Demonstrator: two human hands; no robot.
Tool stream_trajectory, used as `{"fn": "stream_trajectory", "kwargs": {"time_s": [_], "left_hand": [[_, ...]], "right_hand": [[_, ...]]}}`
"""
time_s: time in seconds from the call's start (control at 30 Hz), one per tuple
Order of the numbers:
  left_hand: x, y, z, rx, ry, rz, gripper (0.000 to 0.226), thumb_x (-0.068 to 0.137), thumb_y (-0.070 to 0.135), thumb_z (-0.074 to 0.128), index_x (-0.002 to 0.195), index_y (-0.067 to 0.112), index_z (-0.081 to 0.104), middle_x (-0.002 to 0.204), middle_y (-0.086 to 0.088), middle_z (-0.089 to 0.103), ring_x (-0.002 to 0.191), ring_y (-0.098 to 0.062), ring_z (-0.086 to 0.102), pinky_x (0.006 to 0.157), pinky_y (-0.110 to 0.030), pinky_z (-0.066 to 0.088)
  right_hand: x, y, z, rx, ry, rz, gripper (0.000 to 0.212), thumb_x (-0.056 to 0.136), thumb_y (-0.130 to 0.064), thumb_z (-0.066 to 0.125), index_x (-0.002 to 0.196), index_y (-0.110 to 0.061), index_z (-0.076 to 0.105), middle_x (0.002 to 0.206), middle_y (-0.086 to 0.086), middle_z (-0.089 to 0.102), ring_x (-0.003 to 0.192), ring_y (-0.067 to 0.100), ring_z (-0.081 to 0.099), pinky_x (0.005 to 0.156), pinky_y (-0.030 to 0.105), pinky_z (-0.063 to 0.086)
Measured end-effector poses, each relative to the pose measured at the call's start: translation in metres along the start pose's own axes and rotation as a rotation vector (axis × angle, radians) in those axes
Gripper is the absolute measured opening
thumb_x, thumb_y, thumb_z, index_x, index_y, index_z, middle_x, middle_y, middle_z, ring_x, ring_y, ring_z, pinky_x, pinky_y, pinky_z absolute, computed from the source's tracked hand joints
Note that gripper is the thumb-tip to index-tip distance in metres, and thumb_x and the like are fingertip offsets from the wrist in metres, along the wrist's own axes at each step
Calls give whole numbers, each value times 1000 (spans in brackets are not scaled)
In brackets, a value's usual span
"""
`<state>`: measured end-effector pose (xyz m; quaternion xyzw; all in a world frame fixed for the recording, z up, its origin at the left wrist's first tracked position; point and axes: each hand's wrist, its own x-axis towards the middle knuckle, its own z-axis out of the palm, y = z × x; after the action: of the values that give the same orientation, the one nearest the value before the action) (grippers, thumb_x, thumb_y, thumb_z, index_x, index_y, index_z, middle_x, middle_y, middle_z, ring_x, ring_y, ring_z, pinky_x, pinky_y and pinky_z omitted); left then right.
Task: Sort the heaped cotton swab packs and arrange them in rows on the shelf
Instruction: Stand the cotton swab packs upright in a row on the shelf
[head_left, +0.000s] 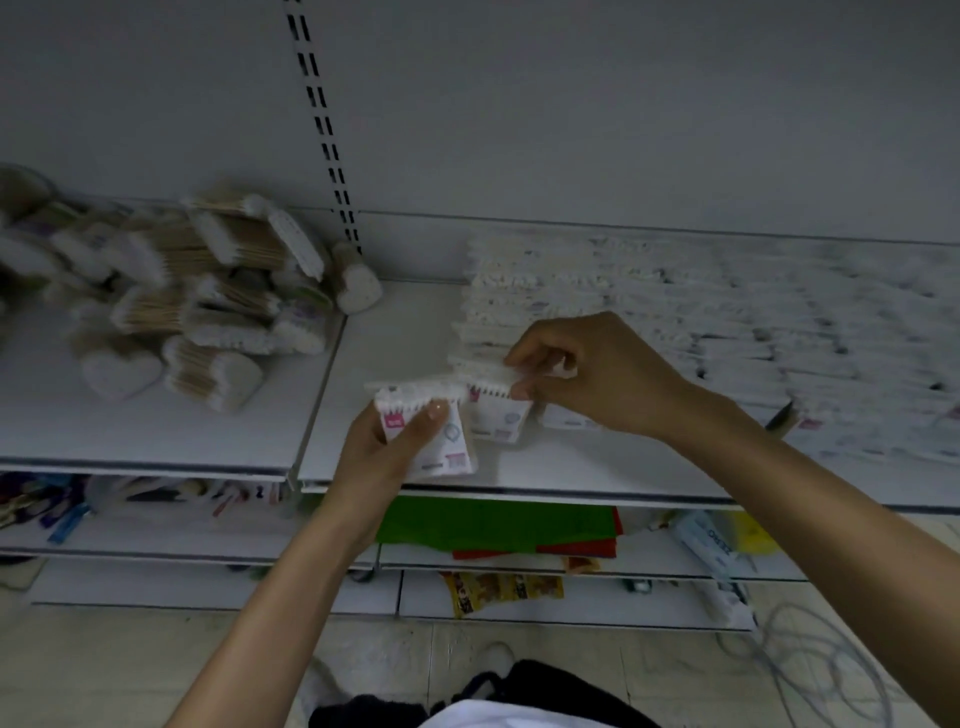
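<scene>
**White shelving, cotton swab stock, part sorted**

White metal shelf (405, 332) with a pale back panel; slotted upright (324, 130) rises behind it, left of centre.

1. Heap of cotton swab packs (197, 296), far left on the shelf. Wooden-stick swabs in clear wraps, white tips showing, some packs heart-shaped. Lying at all angles, evidently unsorted.
2. Left hand (384, 457), at the shelf's front edge. Fingers and thumb grip a flat white pack (460, 449) with pink label marks, its swab tips lined along the top. It is held upright and face-on, probably for matching to the row beside it.
3. Right hand (597, 374), just right of the left. Fingertips pinch the top edge of the front pack (498, 415) in the nearest row, apparently steadying it so the next can go in beside it.
4. Rows of flat white packs (649, 312), centre to far right. Overlapped like tiles, running back towards the panel; detail blurred.

Lower shelves (208, 540) carry assorted goods, too dim to name.
</scene>
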<state>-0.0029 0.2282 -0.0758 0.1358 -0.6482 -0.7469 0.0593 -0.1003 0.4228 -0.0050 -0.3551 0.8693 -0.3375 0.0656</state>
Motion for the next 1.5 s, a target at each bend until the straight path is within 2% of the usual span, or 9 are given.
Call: {"fn": "stream_trajectory", "kwargs": {"time_s": [0.07,0.27,0.43,0.53,0.67,0.83,1.07,1.3,1.5], "left_hand": [[-1,-6,-5,-12,93,-18,21,77,29,64,96,20,68,84,10,75,82,-9,71,67,-19,55],[-5,-3,-10,25,124,21,14,85,17,63,97,24,67,86,13,74,85,-7,70,75,-22,56],[-5,11,-3,231,46,188,18,85,15,68,103,14,66,89,10,74,87,-5,69,71,-14,52],[9,28,4,335,-36,316,42,84,31,74,114,6,61,103,-4,70,96,-13,68,79,-28,56],[28,47,8,339,50,416,54,73,45,73,115,22,48,111,3,62,101,-5,62,86,-26,53],[10,-1,4,502,170,450,97,59,58,82,132,30,27,132,4,36,122,-9,38,101,-10,30],[33,-28,36,339,55,281,116,67,34,85,140,49,-4,143,10,40,125,-5,44,92,-2,37],[46,-28,32,529,-199,359,50,89,36,64,134,31,42,128,6,57,115,-5,53,98,-24,46],[50,-37,33,682,-222,388,70,89,55,46,149,21,29,146,2,40,131,-13,38,113,-35,30]], "right_hand": [[3,7,11,-262,39,-138,10,80,-21,72,84,-12,71,81,1,69,73,15,63,68,29,47],[11,11,16,-643,165,-336,14,69,-25,65,70,-13,71,75,5,58,69,26,56,65,31,25],[7,-6,2,-309,189,-166,48,85,-58,50,104,-19,70,93,-4,61,84,17,57,74,30,40],[18,-26,-2,28,36,-101,47,81,-53,64,118,-25,63,103,-14,59,90,1,57,77,10,41],[43,-42,-4,58,52,-179,16,87,-20,68,101,-14,71,90,-14,64,78,-15,57,70,2,39],[53,-33,-9,57,174,-65,10,86,-22,70,92,-14,71,80,-17,63,72,-10,57,68,4,41],[51,-21,-7,125,286,17,6,87,-22,68,84,-26,64,80,-22,63,74,-2,61,66,13,50],[44,-15,-28,325,371,57,10,87,-18,67,81,-26,65,87,15,70,75,17,66,55,21,55],[48,-11,-30,312,348,39,6,87,-16,68,84,-21,66,89,17,70,78,23,66,55,22,55]]}}
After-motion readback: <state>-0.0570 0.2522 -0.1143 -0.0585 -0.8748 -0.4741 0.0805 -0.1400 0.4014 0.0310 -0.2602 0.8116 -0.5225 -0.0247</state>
